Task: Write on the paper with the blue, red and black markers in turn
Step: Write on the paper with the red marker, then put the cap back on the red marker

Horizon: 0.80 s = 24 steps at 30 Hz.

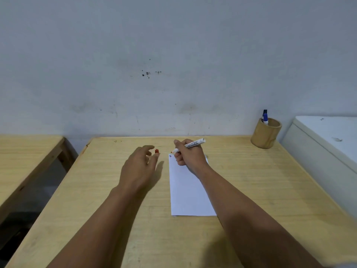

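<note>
A white sheet of paper (188,190) lies on the wooden table (251,190), with small blue and red marks at its top left corner. My right hand (190,156) grips an uncapped white-bodied red marker (193,144), its tip just above the paper's top left corner. The red cap (156,151) sits on the table beside the fingertips of my left hand (140,167), which hovers with fingers apart and looks empty. A blue marker (265,119) and a black marker (264,112) stand in a wooden pen holder (265,135) at the back right.
A second wooden table (25,157) stands to the left across a gap. A white cabinet or appliance (324,144) borders the table's right edge. A grey wall rises behind.
</note>
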Each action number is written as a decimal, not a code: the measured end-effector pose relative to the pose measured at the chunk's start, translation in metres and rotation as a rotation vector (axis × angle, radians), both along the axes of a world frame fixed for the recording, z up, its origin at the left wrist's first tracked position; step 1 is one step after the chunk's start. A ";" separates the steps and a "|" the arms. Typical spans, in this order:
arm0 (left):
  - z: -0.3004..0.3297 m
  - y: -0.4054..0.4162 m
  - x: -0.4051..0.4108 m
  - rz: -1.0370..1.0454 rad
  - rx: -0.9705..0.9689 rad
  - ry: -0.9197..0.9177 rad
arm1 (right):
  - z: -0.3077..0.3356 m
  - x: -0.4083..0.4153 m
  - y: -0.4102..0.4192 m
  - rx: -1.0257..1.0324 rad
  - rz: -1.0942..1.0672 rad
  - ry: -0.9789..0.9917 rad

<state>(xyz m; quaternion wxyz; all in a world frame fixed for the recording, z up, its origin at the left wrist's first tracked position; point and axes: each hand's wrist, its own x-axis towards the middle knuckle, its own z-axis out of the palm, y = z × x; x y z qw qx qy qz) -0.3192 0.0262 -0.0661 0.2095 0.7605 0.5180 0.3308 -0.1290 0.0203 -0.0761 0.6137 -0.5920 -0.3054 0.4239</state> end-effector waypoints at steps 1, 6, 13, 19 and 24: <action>0.002 0.010 0.004 0.007 -0.027 -0.020 | 0.005 0.001 -0.001 -0.017 0.023 0.018; -0.006 0.040 0.017 -0.048 0.009 0.191 | 0.025 0.004 -0.010 0.046 0.000 -0.091; 0.019 0.050 0.024 0.002 -0.301 -0.325 | 0.055 0.027 -0.035 0.118 0.184 -0.164; 0.071 0.038 0.031 -0.087 -0.526 -0.694 | 0.079 0.027 -0.052 0.173 0.165 0.145; 0.093 0.028 0.041 -0.130 -0.526 -0.756 | 0.078 0.018 -0.062 0.106 0.187 -0.239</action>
